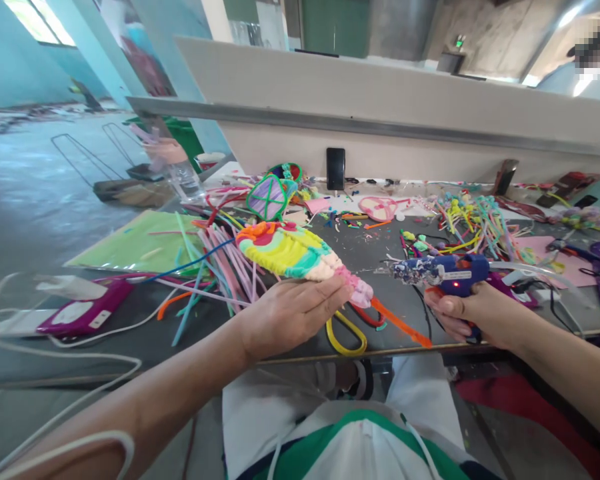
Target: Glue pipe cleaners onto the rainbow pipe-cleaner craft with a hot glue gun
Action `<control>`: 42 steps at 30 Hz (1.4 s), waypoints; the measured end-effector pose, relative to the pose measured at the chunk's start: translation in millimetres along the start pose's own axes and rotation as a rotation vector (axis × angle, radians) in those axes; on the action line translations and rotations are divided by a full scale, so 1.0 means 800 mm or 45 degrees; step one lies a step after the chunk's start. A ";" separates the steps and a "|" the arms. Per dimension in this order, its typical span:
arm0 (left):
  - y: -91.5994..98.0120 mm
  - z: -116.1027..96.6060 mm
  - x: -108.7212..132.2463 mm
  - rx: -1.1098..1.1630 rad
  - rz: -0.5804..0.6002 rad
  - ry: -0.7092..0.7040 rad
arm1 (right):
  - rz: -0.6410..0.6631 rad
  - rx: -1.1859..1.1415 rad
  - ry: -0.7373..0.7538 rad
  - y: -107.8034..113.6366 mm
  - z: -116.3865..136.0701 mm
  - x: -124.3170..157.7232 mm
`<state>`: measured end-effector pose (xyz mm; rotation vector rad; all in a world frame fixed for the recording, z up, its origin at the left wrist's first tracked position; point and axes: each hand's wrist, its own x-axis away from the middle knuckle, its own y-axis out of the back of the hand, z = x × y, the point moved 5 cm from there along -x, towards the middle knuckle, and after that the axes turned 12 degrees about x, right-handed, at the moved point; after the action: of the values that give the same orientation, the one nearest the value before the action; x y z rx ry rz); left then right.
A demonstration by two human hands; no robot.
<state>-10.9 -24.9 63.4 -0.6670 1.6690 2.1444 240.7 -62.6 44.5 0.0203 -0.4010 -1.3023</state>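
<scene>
My left hand (297, 313) is closed on a multicoloured pipe-cleaner craft (290, 250), striped orange, yellow, teal, cream and pink. An orange pipe cleaner (403, 323) sticks out of its pink end toward the right. My right hand (460, 310) grips a blue hot glue gun (463, 273), its nozzle pointing left at the craft. Old glue and coloured scraps crust the front of the gun. A thin strand of glue seems to stretch from the nozzle toward the craft. Below the craft, a yellow pipe-cleaner loop (347, 337) lies on the table edge.
Loose pipe cleaners (230, 267) lie left of the craft, beside a green sheet (130, 243). Purple power strips (87, 310) with white cables sit on both sides. A phone (335, 169) leans against the white partition (380, 80). A water bottle (180, 170) stands at the far left.
</scene>
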 end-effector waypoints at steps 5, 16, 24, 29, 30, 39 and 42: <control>0.000 0.001 0.001 -0.016 -0.002 0.007 | -0.007 0.054 0.033 -0.001 0.000 0.000; 0.002 0.002 0.000 -0.050 -0.059 -0.018 | -0.041 0.143 -0.026 -0.001 0.000 0.002; -0.008 0.007 0.010 -0.060 -0.060 0.034 | -0.119 0.057 -0.064 0.013 0.010 -0.004; -0.003 0.006 0.005 -0.046 -0.098 0.003 | 0.043 0.184 -0.017 0.003 0.008 -0.006; -0.002 0.005 0.005 -0.040 -0.098 -0.006 | 0.064 0.212 -0.015 0.001 0.009 -0.005; -0.002 0.001 0.007 -0.010 -0.062 0.000 | 0.065 0.369 -0.174 -0.003 0.021 0.006; -0.001 0.000 0.004 -0.007 -0.069 -0.003 | 0.066 0.435 -0.211 -0.006 0.023 0.007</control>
<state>-13.4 -25.0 60.9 -0.7026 1.6255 2.1122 232.0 -65.1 61.9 0.1882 -0.7581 -1.1754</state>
